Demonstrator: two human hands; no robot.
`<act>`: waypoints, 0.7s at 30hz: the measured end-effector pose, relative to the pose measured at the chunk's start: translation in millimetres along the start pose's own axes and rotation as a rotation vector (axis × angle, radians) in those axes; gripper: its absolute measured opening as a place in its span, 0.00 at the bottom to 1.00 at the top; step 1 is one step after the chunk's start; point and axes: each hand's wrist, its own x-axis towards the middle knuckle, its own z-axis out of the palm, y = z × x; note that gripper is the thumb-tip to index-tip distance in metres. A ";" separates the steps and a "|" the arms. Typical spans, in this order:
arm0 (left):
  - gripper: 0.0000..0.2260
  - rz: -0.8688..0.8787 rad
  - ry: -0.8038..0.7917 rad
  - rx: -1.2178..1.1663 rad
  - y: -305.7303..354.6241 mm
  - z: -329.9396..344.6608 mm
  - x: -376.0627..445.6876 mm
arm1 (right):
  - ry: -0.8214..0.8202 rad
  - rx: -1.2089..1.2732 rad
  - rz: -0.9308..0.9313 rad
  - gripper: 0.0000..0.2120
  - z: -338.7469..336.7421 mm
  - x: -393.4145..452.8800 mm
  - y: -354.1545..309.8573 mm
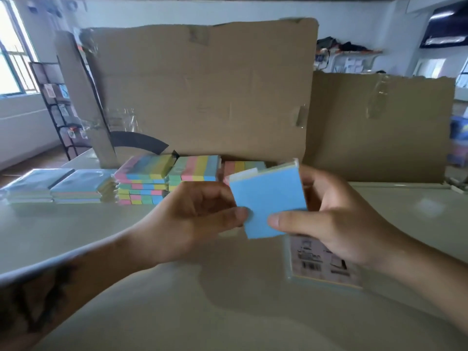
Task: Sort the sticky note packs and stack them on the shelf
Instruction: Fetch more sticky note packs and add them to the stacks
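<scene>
A blue sticky note pack [268, 201] is held up above the table, its flat face toward me. My left hand [200, 219] pinches its lower left edge between thumb and fingers. My right hand [336, 221] grips its right side, thumb on the front near the bottom. Behind them, stacks of multicoloured striped packs [144, 182] stand beside a second stack [193, 171] and a third [243, 167]. Wrapped flat packs [78, 186] lie at the left, with another pile [33, 184] beside them. One pack with a label [321, 264] lies on the table under my right hand.
The cream table [152, 312] spreads in front of me. A large cardboard flap [207, 92] stands upright behind the stacks, and a second cardboard panel [379, 122] stands at the right. A black wire rack [58, 105] is at the far left by the window.
</scene>
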 end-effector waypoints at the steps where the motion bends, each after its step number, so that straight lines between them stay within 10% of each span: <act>1: 0.10 0.020 0.016 -0.008 0.7 0.7 0.6 | -0.024 0.024 0.004 0.19 1.0 -0.2 0.0; 5: 0.12 0.072 0.057 -0.041 2.8 2.2 1.4 | -0.029 -0.113 -0.025 0.10 6.0 -0.2 0.7; 12: 0.16 0.035 0.071 0.058 8.7 1.4 0.9 | 0.120 -0.478 -0.250 0.31 12.2 -5.3 1.2; 21: 0.12 -0.082 0.048 0.073 11.2 -5.6 1.3 | 0.080 -0.997 -0.551 0.28 20.1 -1.3 5.9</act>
